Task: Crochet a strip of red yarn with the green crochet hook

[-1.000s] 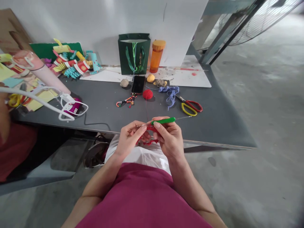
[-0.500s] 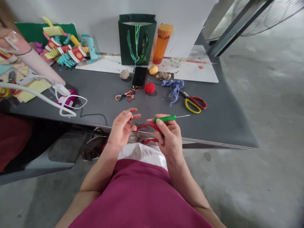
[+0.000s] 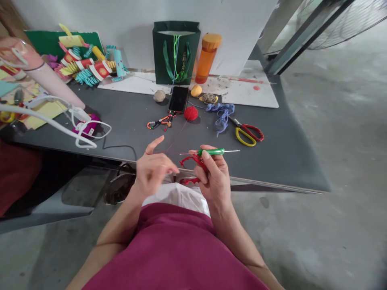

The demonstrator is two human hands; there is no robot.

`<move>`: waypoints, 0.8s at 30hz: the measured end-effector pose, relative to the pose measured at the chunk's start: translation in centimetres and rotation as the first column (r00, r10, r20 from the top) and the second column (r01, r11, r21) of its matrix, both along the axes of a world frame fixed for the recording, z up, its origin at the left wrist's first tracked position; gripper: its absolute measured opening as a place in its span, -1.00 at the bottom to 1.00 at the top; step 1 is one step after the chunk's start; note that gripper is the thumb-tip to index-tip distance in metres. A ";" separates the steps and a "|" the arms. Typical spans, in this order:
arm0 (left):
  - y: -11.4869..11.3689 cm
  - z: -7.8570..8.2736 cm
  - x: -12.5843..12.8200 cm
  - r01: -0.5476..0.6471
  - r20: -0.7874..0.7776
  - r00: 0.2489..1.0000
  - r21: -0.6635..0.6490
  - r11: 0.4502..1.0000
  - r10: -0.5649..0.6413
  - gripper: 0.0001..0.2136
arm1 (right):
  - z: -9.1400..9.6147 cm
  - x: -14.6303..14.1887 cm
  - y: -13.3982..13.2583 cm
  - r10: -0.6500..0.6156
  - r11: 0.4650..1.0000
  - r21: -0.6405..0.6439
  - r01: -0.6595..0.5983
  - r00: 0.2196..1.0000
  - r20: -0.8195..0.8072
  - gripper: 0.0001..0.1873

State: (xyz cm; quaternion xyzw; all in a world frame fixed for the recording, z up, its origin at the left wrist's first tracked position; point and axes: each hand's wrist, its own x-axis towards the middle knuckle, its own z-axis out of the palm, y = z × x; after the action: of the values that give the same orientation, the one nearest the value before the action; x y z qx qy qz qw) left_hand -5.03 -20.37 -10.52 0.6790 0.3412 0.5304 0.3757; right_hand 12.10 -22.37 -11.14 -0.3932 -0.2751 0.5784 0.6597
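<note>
My right hand (image 3: 213,175) pinches a green-handled crochet hook (image 3: 211,152) lying level, with a small red crochet piece (image 3: 193,161) hanging under it. My left hand (image 3: 152,169) is just left of the piece, index finger raised with the thin red yarn strand (image 3: 173,141) running over it, the other fingers loosely curled. The strand leads up to a red yarn ball (image 3: 190,113) on the dark grey table (image 3: 127,125). Both hands hover at the table's near edge, above my lap.
On the table lie red-and-yellow scissors (image 3: 246,133), blue yarn (image 3: 223,112), a black phone (image 3: 179,99), a bead string (image 3: 159,121), a green gift bag (image 3: 175,52) and an orange bottle (image 3: 207,57). Paper crafts (image 3: 87,60) and white cables (image 3: 60,125) crowd the left. Another person's arm (image 3: 45,76) reaches in there.
My left hand let go of the red piece and drew left, lifting its index finger with the yarn over it. My right hand kept the hook and piece almost still.
</note>
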 end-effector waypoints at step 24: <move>0.1 -1.1 3.1 0.488 0.641 0.766 -0.535 0.690 -0.045 0.06 | -1.0 -0.4 -0.2 -0.040 0.994 0.106 0.027 0.991 0.129 -0.72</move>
State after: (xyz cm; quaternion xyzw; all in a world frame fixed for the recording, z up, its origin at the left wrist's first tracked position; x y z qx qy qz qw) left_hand -1.88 -20.24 -11.64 0.3428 0.2692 0.4857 0.7577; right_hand 11.74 -22.54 -12.15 -0.4001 -0.3408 0.5251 0.6694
